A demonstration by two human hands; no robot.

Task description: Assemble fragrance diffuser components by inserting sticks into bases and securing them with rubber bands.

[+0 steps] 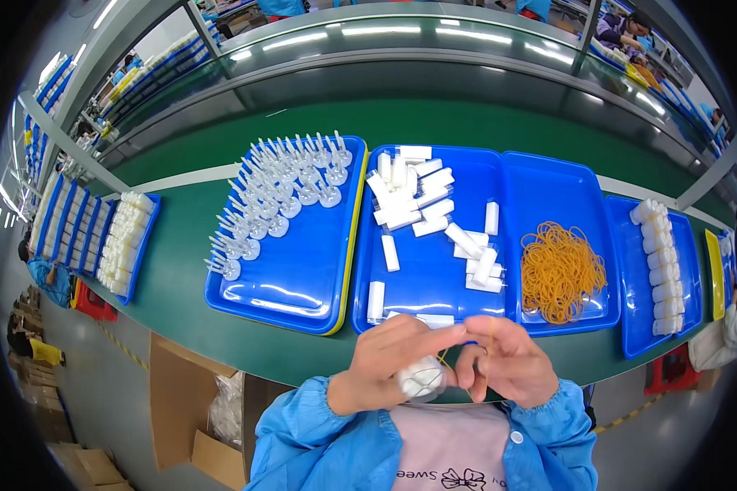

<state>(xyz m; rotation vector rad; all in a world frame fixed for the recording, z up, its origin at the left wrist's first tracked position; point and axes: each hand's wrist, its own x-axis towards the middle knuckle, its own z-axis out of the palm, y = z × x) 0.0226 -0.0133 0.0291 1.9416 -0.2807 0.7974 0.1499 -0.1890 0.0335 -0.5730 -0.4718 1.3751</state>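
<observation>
Close to my body, my left hand (395,357) grips a small white bundle (422,378), rounded and partly hidden by the fingers; its exact kind cannot be made out. My right hand (511,360) pinches a yellow rubber band (488,368), which stretches between the two hands beside the bundle. Just beyond them, a pile of similar rubber bands (562,272) lies in a blue tray (547,176). White block-shaped pieces with clear film (413,192) are scattered in the blue tray (422,282) to its left.
At left, a stacked blue tray (303,274) holds rows of clear stemmed plastic parts (282,180). Trays of white bundles stand at far left (127,237) and right (665,266). Below the green table (176,286) is an open cardboard box (176,401). A conveyor (368,82) runs behind.
</observation>
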